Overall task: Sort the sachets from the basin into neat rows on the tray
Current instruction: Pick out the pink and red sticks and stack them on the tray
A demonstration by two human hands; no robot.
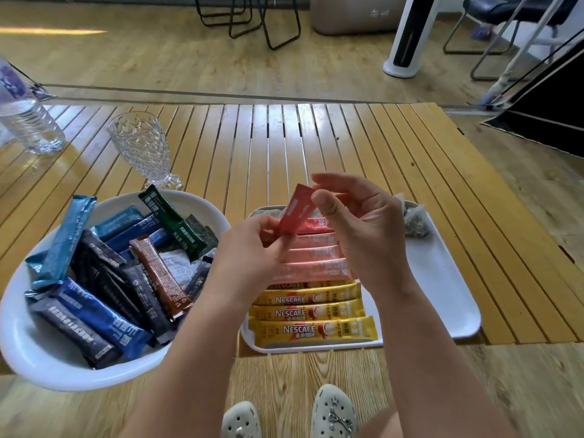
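Now both hands pinch one red sachet (295,213) above the tray (442,279): left hand (252,248) at its lower end, right hand (357,216) at its top.

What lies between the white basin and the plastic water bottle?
In the head view, a patterned clear glass goblet stands on the slatted table between the basin and the bottle.

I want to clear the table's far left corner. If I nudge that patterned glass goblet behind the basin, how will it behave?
The glass goblet stands upright, its wide bowl on a narrower foot, so it looks top-heavy and may tip rather than slide. The slatted table has gaps that could catch the foot. Being glass, it would probably break if it fell; lift it instead.
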